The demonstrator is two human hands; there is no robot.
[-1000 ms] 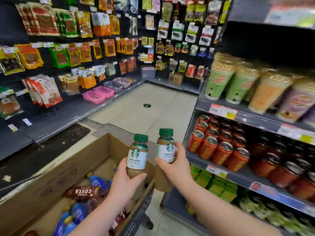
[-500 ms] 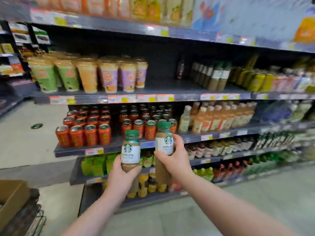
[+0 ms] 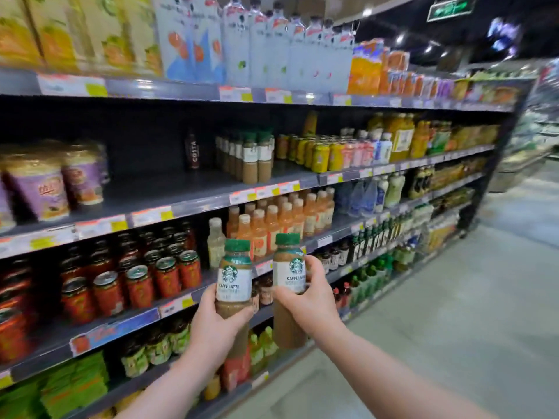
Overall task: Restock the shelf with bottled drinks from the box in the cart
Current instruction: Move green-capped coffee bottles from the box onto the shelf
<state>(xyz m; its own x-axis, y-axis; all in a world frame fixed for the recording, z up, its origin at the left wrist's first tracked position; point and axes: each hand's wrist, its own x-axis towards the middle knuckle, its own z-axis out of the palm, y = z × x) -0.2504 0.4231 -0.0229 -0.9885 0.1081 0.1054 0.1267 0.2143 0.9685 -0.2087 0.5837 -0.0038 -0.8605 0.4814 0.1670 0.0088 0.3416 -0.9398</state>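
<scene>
You hold two green-capped, white-labelled brown caffe latte bottles upright and just apart, low in front of the dark metal shelving (image 3: 181,193).

Your left hand (image 3: 216,331) grips the left bottle (image 3: 233,279) round its lower body. Your right hand (image 3: 311,300) wraps the right bottle (image 3: 289,276) at mid-height, fingers over the label edge. Both sit well below the shelved row of matching green-capped coffee bottles (image 3: 254,158). Left of that row stand a lone dark Costa bottle (image 3: 192,151) and bare board. One tier under it, orange pale-capped bottles (image 3: 281,219) stand right behind your caps, with red cans (image 3: 136,279) lower left.
</scene>
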